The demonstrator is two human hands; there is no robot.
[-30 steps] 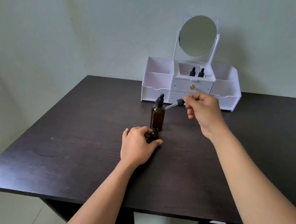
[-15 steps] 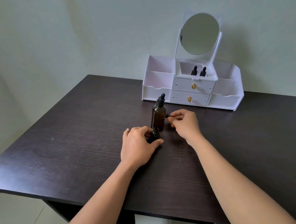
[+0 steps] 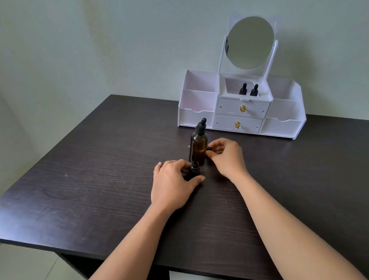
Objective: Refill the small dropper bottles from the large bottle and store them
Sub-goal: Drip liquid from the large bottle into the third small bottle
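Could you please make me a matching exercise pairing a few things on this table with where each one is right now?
Things: 1 large amber bottle; 2 small open bottle; 3 two capped dropper bottles; 4 black dropper cap.
Places: A pinched by the right hand; B held by the left hand; C centre compartment of the white organizer; D capped, upright on the table.
Pairs: 1-D, 2-B, 3-C, 4-A.

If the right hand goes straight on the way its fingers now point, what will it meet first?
Probably the tall brown glass bottle with a black dropper top: the right hand, pinching a small black piece, points left at it from close by.
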